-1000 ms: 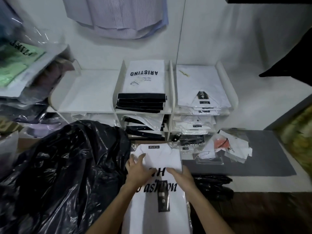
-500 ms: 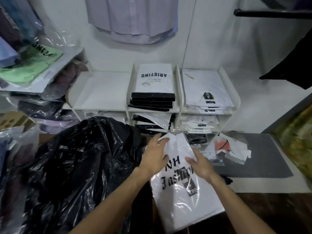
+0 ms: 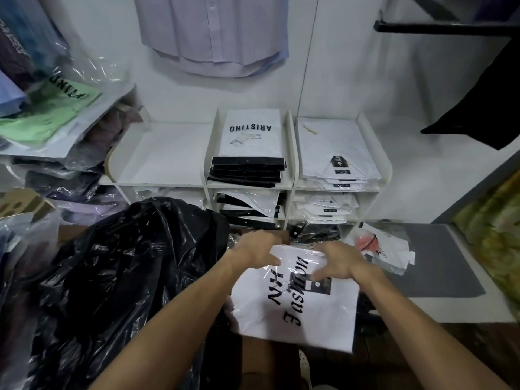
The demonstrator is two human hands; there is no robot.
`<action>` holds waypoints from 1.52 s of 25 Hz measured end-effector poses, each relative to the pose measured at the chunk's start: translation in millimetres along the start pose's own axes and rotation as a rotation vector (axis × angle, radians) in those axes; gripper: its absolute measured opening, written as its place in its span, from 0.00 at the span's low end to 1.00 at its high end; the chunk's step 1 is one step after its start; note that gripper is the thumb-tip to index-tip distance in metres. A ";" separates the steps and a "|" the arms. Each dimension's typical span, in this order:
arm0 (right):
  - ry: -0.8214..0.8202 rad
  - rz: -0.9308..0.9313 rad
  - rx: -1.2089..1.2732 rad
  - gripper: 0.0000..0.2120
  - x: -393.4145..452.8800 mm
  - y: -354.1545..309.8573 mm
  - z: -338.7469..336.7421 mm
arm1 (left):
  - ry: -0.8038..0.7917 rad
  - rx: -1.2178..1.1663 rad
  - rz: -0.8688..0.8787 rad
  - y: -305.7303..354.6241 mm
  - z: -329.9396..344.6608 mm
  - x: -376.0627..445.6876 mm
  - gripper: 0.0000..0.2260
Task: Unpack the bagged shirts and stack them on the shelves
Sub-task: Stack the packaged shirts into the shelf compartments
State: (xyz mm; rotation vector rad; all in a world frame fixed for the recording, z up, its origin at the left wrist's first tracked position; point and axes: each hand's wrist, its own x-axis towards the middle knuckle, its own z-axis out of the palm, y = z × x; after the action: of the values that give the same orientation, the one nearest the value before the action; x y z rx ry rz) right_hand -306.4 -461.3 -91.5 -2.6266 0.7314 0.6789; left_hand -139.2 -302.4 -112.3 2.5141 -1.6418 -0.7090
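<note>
I hold a white folded shirt in a clear plastic bag with black lettering [image 3: 295,294] low in front of the white shelf unit [image 3: 289,153], both hands at its far edge. My left hand [image 3: 253,253] curls its fingers over the far left corner of the bag; my right hand [image 3: 337,263] presses down on the wrapper beside it, fingers bent into the plastic, apparently pinching it. The shirt is not yet out of its bag.

On the shelves, the far top-middle compartment carries a stack of black folded shirts under a white printed sheet [image 3: 247,164], and the top-right compartment a stack of white folded shirts [image 3: 337,161]. More stacks fill the compartments beneath. The top-left compartment [image 3: 163,153] has nothing stacked in it.

Much appears left to do. A large crumpled black plastic sack [image 3: 112,277] bulges to my near left, and a loose pile of clear empty wrappers [image 3: 385,251] lies on the grey mat [image 3: 439,263] to my right.
</note>
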 end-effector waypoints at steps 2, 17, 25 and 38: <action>-0.045 0.006 -0.010 0.24 4.5 18.4 -6.3 | 0.003 -0.023 -0.062 -13.1 5.0 -4.6 0.20; 0.401 -0.003 0.063 0.60 43.7 19.8 -6.0 | 0.235 -0.962 -0.370 -53.5 8.4 -2.9 0.07; 0.100 0.138 1.244 0.32 31.6 -4.0 61.5 | 0.482 -1.361 -0.449 -56.9 17.7 -41.0 0.05; 0.544 -0.022 0.989 0.24 11.1 -32.3 45.6 | 0.575 -1.212 -0.418 -17.2 20.8 -24.8 0.22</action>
State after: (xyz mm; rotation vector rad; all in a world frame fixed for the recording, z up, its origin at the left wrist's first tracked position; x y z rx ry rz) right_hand -296.3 -419.9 -129.4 -1.8452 0.8717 -0.3812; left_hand -141.1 -269.0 -127.3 1.8034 -0.2666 -0.6139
